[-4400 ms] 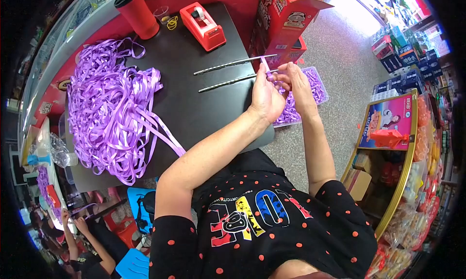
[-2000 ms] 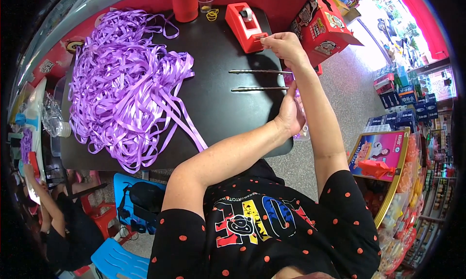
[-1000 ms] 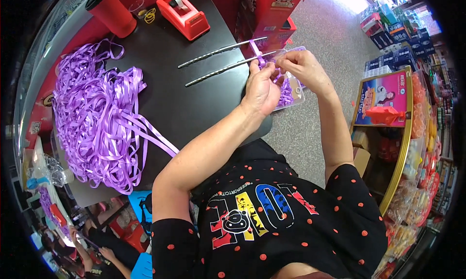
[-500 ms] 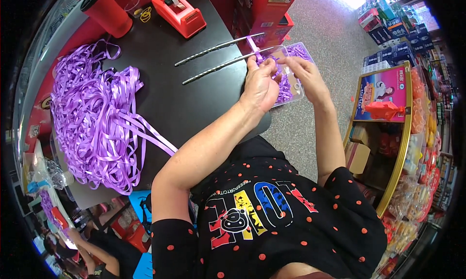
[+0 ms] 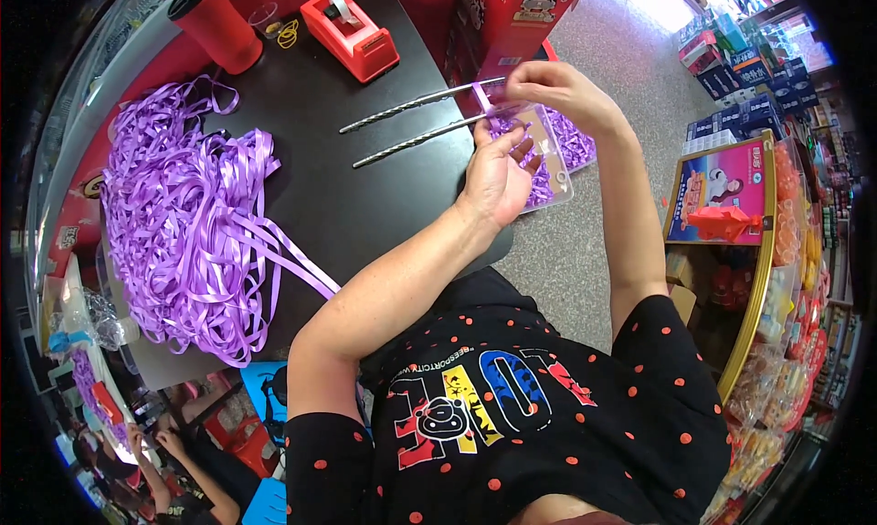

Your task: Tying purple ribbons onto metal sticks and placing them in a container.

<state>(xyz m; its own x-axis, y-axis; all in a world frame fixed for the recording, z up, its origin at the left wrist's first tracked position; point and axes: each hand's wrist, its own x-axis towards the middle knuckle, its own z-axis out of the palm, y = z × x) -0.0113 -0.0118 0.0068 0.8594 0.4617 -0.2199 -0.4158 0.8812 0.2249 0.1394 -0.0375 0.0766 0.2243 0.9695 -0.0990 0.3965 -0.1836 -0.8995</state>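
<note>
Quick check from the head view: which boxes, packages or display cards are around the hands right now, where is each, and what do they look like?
Red carton: far table edge, beyond the right hand; red with a cartoon picture.
Display card: on the yellow-edged shop rack, right; pink, blue and red, rectangular.
Blue packs: on the floor, upper right; stacked, dark blue.

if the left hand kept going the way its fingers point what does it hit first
Probably the purple ribbon wound on the two metal rods just past the left hand fingertips; depth is hard to judge here.
</note>
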